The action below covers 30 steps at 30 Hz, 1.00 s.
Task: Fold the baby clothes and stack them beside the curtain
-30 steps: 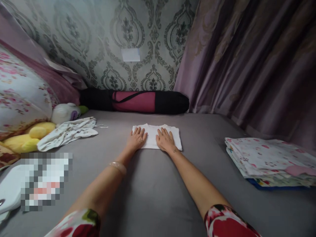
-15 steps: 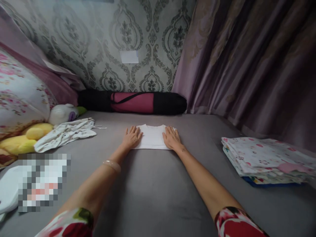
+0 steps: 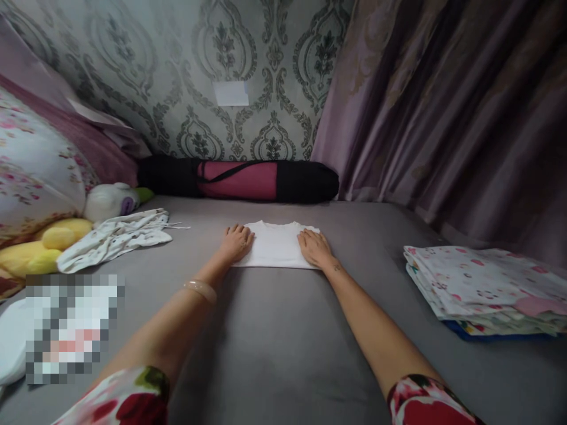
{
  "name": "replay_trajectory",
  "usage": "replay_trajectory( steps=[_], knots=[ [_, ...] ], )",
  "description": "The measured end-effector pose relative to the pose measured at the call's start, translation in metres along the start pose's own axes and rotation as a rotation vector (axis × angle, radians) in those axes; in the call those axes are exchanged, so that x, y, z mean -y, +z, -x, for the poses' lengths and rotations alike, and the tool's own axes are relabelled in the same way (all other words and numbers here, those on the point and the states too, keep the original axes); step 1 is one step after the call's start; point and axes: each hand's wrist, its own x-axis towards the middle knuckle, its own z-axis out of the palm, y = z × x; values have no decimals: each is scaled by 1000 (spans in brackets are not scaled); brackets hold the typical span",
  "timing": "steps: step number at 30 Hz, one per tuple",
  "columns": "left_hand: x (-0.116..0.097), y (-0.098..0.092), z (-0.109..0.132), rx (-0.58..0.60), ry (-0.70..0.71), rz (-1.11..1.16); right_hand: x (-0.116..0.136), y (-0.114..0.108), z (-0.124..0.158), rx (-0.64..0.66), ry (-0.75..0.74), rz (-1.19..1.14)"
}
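A white folded garment (image 3: 278, 245), with what looks like a shirt neckline at its far edge, lies flat on the grey bed sheet (image 3: 274, 330). My left hand (image 3: 238, 242) rests palm down on its left side, fingers slightly bent, with no grasp visible. On the garment's right side lies my right hand (image 3: 315, 247), also palm down, its fingers laid on the cloth and a little curved. Both palms and fingertip undersides are hidden. A pale bangle (image 3: 201, 290) circles my left wrist.
Folded printed cloths (image 3: 482, 283) are stacked at right. Left are a crumpled spotted cloth (image 3: 117, 239), a yellow plush toy (image 3: 57, 239), a white plush toy (image 3: 108, 202) and a blurred-out item (image 3: 77, 327). A black and maroon long bag (image 3: 241, 179) lies along the wall.
My right hand has slid slightly right toward the garment's edge, uncovering more white cloth. Fingers of both hands look more bent than before. The view has shifted a little.
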Motion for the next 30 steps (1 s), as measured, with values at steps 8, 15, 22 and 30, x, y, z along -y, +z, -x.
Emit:
replay_trajectory(
  steps=[8,15,22,30],
  knots=[
    [10,-26,-42,196,-42,-15,-29,11,-26,-141,-23,-110],
    [27,-24,-85,379,-68,25,-43,25,-38,-187,5,-132],
    [39,-12,-106,510,-61,74,-43,23,-34,-94,55,-62],
    [41,-13,-97,478,-90,62,-42,18,-37,-137,48,-26]
  ],
)
